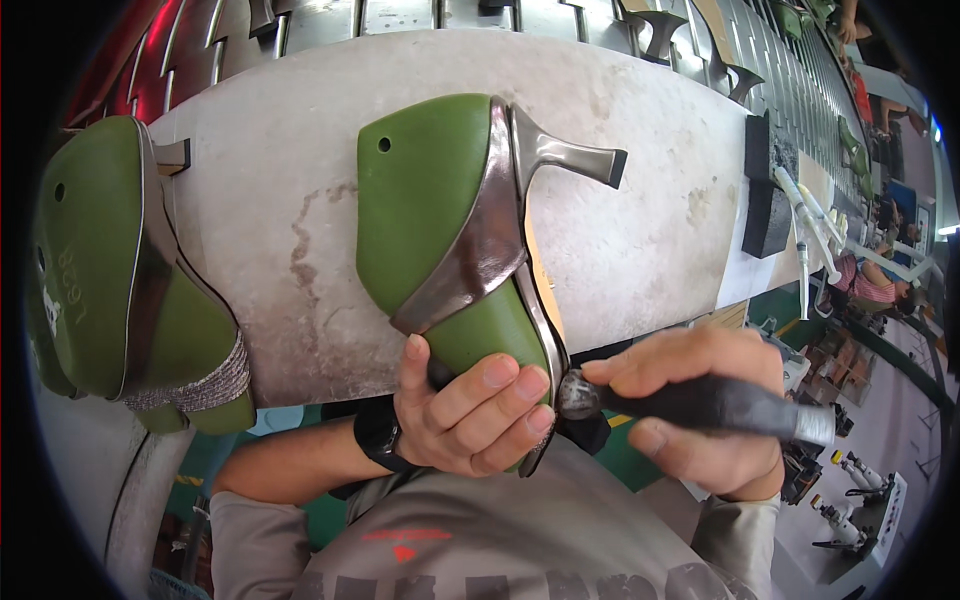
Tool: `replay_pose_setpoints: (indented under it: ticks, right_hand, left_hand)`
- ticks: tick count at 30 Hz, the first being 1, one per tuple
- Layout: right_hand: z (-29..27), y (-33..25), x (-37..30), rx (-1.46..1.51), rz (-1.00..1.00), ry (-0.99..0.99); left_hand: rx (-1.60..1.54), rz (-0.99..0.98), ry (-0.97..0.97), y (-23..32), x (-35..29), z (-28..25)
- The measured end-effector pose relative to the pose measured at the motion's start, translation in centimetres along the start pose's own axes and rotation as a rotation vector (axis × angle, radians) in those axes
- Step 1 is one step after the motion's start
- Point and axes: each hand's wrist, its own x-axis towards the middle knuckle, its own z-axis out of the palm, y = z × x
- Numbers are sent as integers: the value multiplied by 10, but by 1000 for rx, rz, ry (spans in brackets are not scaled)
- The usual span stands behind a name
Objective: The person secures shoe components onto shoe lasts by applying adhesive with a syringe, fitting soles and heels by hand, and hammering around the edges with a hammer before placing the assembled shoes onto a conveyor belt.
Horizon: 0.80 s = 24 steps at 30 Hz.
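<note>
A brown metallic high-heeled sandal (489,237) is fitted on a green shoe last (425,190). It lies on its side with the heel (571,155) pointing right. My left hand (474,412) is wrapped round its toe end, fingers closed on the last and strap. In my closed right hand (700,395) is a thick black-handled tool (700,405) with a rounded, worn head (579,394). That head is against or very close to the sole edge (545,325) by the toe. The tool's exact kind cannot be made out.
The pale, stained work board (620,110) lies under the shoe. More shoes on green lasts (90,240) stand at the left. A black block (768,190) and several syringes (810,225) sit at the right. Beyond runs a metal slat conveyor (400,15) carrying heels.
</note>
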Motion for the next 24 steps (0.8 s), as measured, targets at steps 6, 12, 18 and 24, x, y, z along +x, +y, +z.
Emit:
replay_pose_setpoints:
  ticks: [6, 12, 18, 24]
  right_hand:
    - [-8, -1, 24, 136, 197, 17]
    - [11, 18, 43, 322, 123, 209]
    - [23, 23, 52, 262, -118, 331]
    - [-1, 0, 84, 65, 26, 139]
  left_hand:
    - [7, 20, 0, -3, 1, -1]
    - [12, 53, -31, -3, -7, -4]
    - [-7, 66, -34, -2, -3, -4]
    - [23, 15, -9, 0, -4, 0]
